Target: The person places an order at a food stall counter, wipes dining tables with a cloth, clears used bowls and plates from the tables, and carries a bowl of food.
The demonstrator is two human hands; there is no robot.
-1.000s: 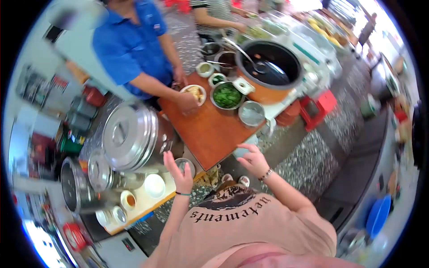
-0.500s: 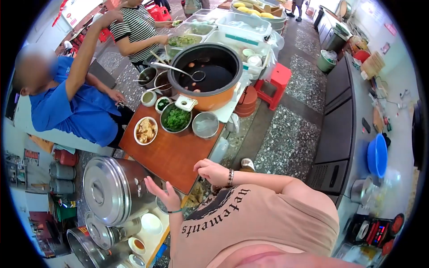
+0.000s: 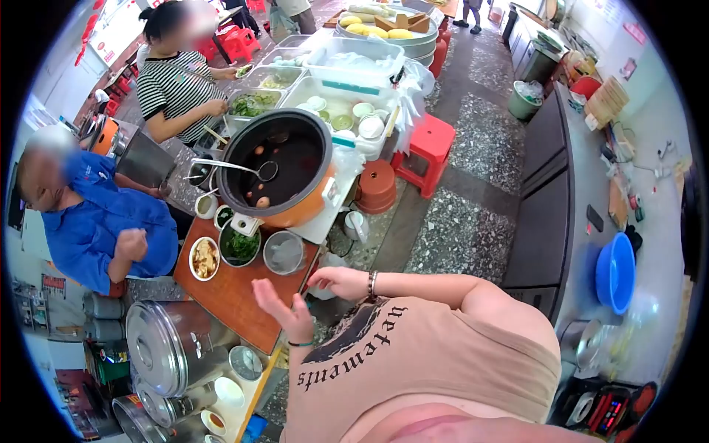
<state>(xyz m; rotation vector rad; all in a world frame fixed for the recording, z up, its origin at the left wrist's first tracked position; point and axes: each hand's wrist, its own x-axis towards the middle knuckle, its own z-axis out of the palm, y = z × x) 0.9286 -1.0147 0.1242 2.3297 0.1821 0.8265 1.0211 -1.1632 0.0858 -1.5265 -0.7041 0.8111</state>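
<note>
My left hand (image 3: pixel 284 310) is raised over the front edge of the brown tabletop (image 3: pixel 240 310), fingers spread with nothing in them. Beside it, my right hand (image 3: pixel 338 282) hangs near the table's right corner, its fingers loosely bent and no object visible in them. On the tabletop stand a white bowl of pale food in brown sauce (image 3: pixel 204 258), a metal bowl of chopped greens (image 3: pixel 240 247) and a clear container (image 3: pixel 283 252). Behind these, a large orange pot (image 3: pixel 292 212) holds dark liquid with several egg-like pieces and a ladle (image 3: pixel 267 171).
At left stands a person in a blue shirt (image 3: pixel 111 229). Another person in a striped top (image 3: pixel 173 96) works by food tubs (image 3: pixel 255 103). Large lidded steel pots (image 3: pixel 151 347) sit at lower left. A red stool (image 3: pixel 427 151) and a counter with a blue basin (image 3: pixel 615 273) are at right.
The view has shifted, moving the table and pot leftward. My hands have come slightly closer together. The person in blue has lowered a raised arm; the striped-top person is now more fully visible.
</note>
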